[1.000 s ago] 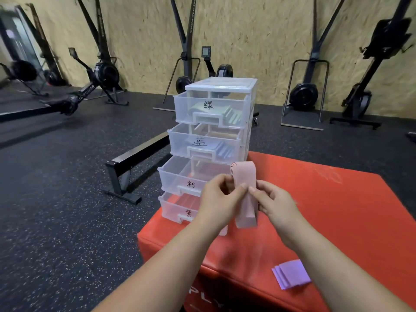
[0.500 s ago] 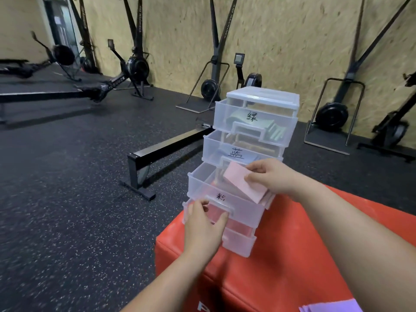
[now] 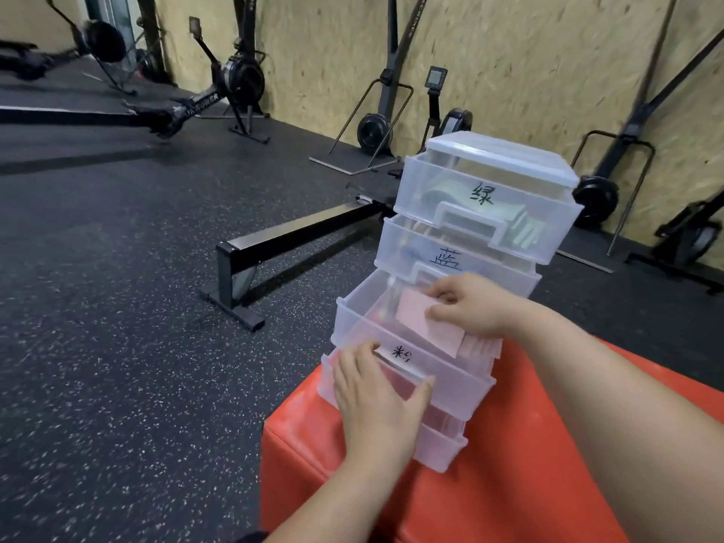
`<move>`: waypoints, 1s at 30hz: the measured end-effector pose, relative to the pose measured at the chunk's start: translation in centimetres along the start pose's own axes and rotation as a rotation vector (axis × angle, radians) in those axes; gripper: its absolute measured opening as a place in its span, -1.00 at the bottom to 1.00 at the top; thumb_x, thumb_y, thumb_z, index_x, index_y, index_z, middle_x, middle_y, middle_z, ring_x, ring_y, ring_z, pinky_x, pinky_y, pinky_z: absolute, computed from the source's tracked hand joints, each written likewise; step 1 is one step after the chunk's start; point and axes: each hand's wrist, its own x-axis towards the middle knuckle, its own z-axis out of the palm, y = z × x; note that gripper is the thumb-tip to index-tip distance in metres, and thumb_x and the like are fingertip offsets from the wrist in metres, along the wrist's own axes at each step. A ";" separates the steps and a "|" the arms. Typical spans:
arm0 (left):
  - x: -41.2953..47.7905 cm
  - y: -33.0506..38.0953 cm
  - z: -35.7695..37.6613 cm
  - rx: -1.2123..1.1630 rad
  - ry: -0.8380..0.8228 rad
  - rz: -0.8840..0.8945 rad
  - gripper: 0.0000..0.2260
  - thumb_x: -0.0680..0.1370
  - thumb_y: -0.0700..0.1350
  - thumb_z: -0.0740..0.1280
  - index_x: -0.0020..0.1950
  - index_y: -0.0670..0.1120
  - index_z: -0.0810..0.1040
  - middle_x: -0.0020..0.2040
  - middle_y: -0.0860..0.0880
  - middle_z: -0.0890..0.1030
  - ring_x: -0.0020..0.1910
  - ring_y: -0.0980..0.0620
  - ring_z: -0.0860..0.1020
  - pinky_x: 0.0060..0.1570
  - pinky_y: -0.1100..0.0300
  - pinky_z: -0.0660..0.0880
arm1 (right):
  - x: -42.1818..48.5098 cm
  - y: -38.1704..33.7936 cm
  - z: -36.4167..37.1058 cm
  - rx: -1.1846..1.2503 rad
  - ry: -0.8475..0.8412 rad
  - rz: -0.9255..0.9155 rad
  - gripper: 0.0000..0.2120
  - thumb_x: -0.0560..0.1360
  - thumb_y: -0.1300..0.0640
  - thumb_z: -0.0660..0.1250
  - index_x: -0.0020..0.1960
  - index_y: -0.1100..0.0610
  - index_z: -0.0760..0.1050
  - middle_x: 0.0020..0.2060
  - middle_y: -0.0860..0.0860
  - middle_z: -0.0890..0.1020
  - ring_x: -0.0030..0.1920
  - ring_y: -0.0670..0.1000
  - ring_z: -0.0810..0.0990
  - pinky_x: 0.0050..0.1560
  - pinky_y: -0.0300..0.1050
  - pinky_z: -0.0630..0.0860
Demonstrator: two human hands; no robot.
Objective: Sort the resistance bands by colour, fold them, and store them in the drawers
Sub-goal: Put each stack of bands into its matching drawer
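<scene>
A clear plastic drawer unit [image 3: 497,158] stands on the red box [image 3: 509,464]. Its third drawer [image 3: 450,380], labelled in black ink, is pulled out. My right hand [image 3: 468,303] holds a folded pink band [image 3: 425,323] flat inside that drawer, above other folded pink bands [image 3: 480,346]. My left hand [image 3: 378,393] grips the handle on the drawer's front. The top drawer [image 3: 442,190] holds green bands, and the second drawer [image 3: 399,244] is partly out. The bottom drawer [image 3: 442,444] is also out a little.
A black metal rail with a foot [image 3: 243,268] lies on the dark rubber floor to the left of the box. Rowing machines and ski trainers [image 3: 235,76] stand along the chipboard wall behind.
Both hands held the pink band upright over the box; then my left hand took the drawer handle and my right hand carried the folded band down into the third drawer.
</scene>
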 end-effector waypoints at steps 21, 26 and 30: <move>1.2 0.6 1.3 0.124 0.024 0.006 -0.23 0.35 0.35 0.55 0.38 -0.04 0.41 0.22 -0.05 0.47 0.29 -0.18 0.45 0.31 -0.12 0.42 | -1.2 1.2 3.0 -0.126 0.028 0.050 -0.60 0.61 0.16 0.25 0.42 0.04 0.56 0.32 -0.01 0.66 0.30 0.05 0.62 0.36 -0.04 0.51; 2.8 2.1 2.3 0.205 -0.012 0.003 -0.20 0.36 0.34 0.55 0.40 -0.10 0.41 0.29 -0.13 0.49 0.33 -0.22 0.43 0.36 -0.13 0.38 | -6.8 2.7 1.6 0.075 0.282 0.002 -0.64 0.58 0.20 0.32 0.35 0.06 0.62 0.22 -0.06 0.71 0.23 -0.08 0.65 0.36 -0.15 0.49; 2.0 2.8 2.3 0.226 -0.045 -0.002 -0.24 0.43 0.30 0.53 0.45 -0.09 0.38 0.33 -0.14 0.48 0.38 -0.23 0.41 0.39 -0.13 0.35 | -11.5 4.9 1.9 0.083 0.463 0.024 -0.63 0.54 0.18 0.37 0.34 0.03 0.62 0.27 -0.08 0.67 0.29 -0.07 0.61 0.33 -0.21 0.45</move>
